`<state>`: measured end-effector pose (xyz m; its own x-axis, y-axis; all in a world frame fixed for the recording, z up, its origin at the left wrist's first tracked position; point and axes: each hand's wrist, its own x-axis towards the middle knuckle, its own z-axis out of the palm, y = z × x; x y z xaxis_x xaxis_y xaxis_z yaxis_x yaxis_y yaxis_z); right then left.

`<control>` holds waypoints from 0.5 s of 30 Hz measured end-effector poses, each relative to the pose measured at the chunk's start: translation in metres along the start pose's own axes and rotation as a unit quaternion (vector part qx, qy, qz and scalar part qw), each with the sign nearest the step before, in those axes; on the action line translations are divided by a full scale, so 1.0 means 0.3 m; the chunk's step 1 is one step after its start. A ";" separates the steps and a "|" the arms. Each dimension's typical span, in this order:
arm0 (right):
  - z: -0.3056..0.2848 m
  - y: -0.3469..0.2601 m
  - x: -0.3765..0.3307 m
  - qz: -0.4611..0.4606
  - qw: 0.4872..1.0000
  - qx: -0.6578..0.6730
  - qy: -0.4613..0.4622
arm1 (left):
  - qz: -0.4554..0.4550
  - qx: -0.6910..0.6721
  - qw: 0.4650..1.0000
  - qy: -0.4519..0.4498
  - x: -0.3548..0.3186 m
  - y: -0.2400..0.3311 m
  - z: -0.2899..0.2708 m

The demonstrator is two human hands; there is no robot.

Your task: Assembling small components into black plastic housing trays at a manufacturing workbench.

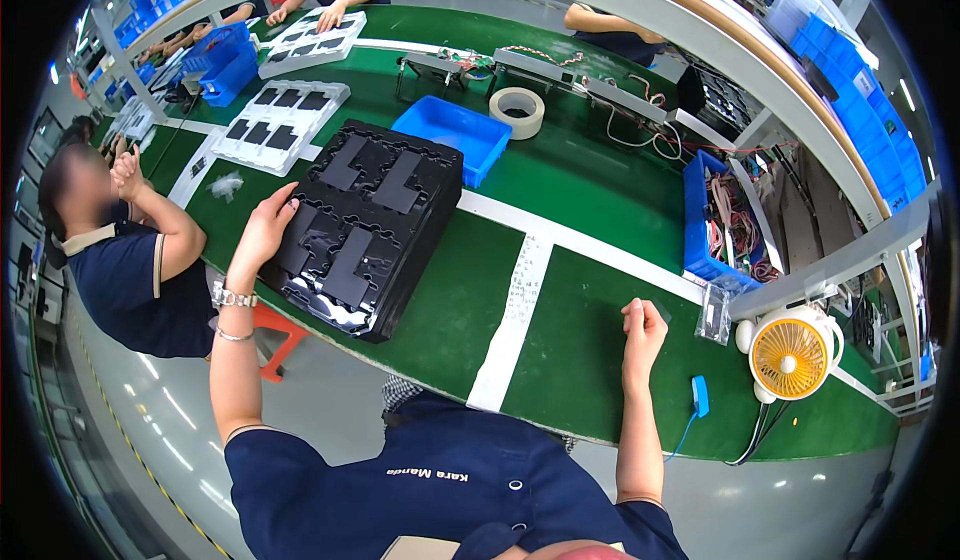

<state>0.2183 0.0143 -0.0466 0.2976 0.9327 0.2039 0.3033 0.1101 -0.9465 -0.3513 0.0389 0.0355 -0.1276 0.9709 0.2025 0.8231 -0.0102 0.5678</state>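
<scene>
A stack of black plastic trays [410, 230] lies at an angle on the green table, left of my body. Flat dark grey rectangular pieces [350, 265] sit in the pockets of its top tray. My left hand [265, 228] is at the stack's left edge, thumb and forefinger stretched out against the rim; its other fingers are partly hidden. Over the green tabletop to the right, my right hand [643, 338] is closed in a loose fist, apart from the trays. Nothing shows in it. A small clear plastic bag [713, 312] lies beyond it.
Behind the stack are a blue bin [455, 132], a tape roll [517, 113] and a white tray [281, 126] of dark parts. A yellow-and-white fan [789, 357], a blue clip with a cord [700, 396] and a wire-filled blue box [722, 218] stand right. A co-worker [130, 250] sits left.
</scene>
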 end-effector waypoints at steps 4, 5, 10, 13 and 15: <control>-0.007 0.010 0.012 0.002 1.000 0.004 -0.001 | -0.088 -0.286 0.937 -0.183 0.055 -0.070 -0.063; -0.001 0.012 0.014 0.002 1.000 0.004 -0.003 | -0.117 -0.344 0.917 -0.163 0.056 -0.113 -0.052; -0.003 0.011 0.029 0.014 1.000 -0.013 0.000 | -0.294 -0.531 0.791 -0.079 -0.003 -0.099 0.027; 0.008 0.029 0.025 0.025 0.999 -0.026 -0.028 | -0.371 -0.557 0.740 -0.060 -0.101 0.106 0.049; 0.066 0.000 0.006 0.014 0.998 -0.031 -0.048 | -0.362 -0.553 0.748 -0.071 -0.162 0.156 0.081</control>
<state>0.2008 0.0228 -0.0513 0.2195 0.9639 0.1507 0.3531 0.0655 -0.9333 -0.2931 -0.0030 0.0326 -0.1941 0.8329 -0.5182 -0.4027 0.4141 0.8163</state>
